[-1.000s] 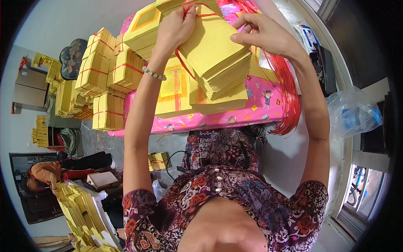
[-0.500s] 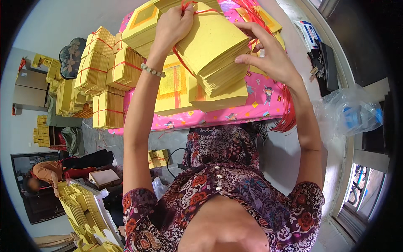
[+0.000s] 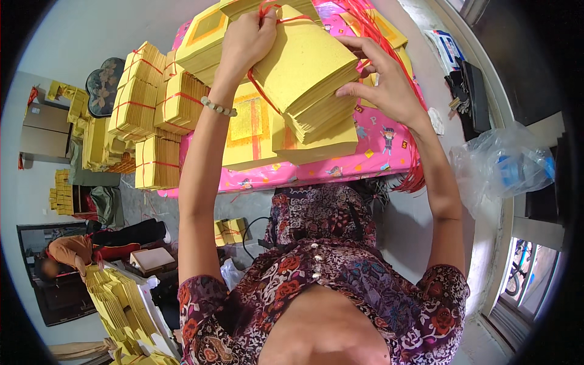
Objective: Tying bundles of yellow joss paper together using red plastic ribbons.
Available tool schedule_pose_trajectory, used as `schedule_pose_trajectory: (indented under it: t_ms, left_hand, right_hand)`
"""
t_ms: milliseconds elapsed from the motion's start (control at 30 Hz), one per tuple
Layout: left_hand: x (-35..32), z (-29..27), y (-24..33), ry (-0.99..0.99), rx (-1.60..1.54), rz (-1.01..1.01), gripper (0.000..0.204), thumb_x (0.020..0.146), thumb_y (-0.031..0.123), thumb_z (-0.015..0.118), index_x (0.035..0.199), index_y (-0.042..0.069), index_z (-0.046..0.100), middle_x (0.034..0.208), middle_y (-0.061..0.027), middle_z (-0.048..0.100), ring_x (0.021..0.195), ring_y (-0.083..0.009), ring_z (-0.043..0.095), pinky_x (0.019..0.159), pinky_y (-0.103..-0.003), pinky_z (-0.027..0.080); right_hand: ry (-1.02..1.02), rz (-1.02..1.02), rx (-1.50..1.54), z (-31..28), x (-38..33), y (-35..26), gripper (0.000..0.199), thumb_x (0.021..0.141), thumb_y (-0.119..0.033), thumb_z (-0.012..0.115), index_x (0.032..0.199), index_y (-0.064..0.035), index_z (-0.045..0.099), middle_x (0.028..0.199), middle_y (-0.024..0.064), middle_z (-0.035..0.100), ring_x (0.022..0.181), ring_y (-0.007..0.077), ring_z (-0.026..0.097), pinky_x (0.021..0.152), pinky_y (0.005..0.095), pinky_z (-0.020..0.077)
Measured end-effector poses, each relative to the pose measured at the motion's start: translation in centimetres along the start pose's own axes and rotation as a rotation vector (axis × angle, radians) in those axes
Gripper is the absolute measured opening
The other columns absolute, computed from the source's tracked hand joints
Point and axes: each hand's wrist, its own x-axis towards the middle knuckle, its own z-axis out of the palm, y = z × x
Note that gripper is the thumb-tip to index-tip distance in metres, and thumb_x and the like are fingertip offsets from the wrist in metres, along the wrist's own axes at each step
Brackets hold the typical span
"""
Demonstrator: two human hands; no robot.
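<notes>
A thick stack of yellow paper sheets [image 3: 301,79] is held up over a pink patterned table [image 3: 377,146]. My left hand [image 3: 246,42] grips the stack's far left corner, pinching a red string [image 3: 267,12] that runs around it. My right hand [image 3: 383,79] presses on the stack's right side, fingers spread along its edge. Under the stack lie more yellow sheets with orange and gold print [image 3: 252,131].
Tied bundles of yellow paper [image 3: 155,106] pile up at the table's left. A bunch of red strings [image 3: 413,176] hangs off the table's right edge. A clear plastic bag [image 3: 499,161] sits by the window ledge. Another person [image 3: 67,255] crouches at lower left beside fanned yellow sheets [image 3: 118,304].
My right hand has slid from the stack's far top edge down to its right side. The left hand stays at the corner with the string.
</notes>
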Motion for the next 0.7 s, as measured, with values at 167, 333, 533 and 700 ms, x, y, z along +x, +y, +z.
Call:
schedule_pose_trajectory:
  t_ms: [167,333,533,700]
  left_hand:
    - [0.6,0.1,-0.9,0.038,-0.005,-0.006,0.056,0.095,0.048,0.047,0.087,-0.005,0.064,0.071,-0.0185,0.065,0.068,-0.0277,0.065,0.064,-0.039,0.047]
    - [0.7,0.2,-1.3,0.047,0.012,-0.004,0.057,0.095,0.048,0.048,0.085,-0.006,0.063,0.070,-0.0188,0.064,0.067,-0.0265,0.064,0.063,-0.039,0.046]
    - [0.3,0.7,-1.3,0.138,-0.044,0.049,0.058,0.094,0.048,0.048,0.085,-0.007,0.062,0.069,-0.0193,0.063,0.066,-0.0248,0.063,0.063,-0.037,0.046]
    - [-0.9,-0.4,0.0,0.045,-0.310,0.288,0.049,0.094,0.044,0.049,0.099,-0.003,0.064,0.078,-0.0218,0.064,0.073,-0.0260,0.066,0.066,-0.039,0.048]
  right_hand:
    - [0.004,0.017,0.037,0.0,0.0,0.1,0.068,0.069,-0.019,0.082,0.129,-0.0075,0.050,0.119,0.0080,0.059,0.099,0.0212,0.059,0.081,0.0329,0.0486]
    - [0.007,0.018,0.025,0.0,0.1,-0.3,0.067,0.069,-0.018,0.081,0.128,-0.0084,0.051,0.117,0.0064,0.060,0.098,0.0198,0.060,0.078,0.0317,0.0486]
    - [0.030,0.018,-0.002,0.1,-0.1,-0.2,0.065,0.070,-0.017,0.081,0.128,-0.0092,0.053,0.116,0.0045,0.061,0.095,0.0186,0.060,0.077,0.0309,0.0488]
    - [0.044,0.036,0.008,0.0,-0.1,0.0,0.063,0.070,-0.015,0.080,0.127,-0.0090,0.055,0.117,0.0046,0.062,0.094,0.0175,0.060,0.076,0.0304,0.0495]
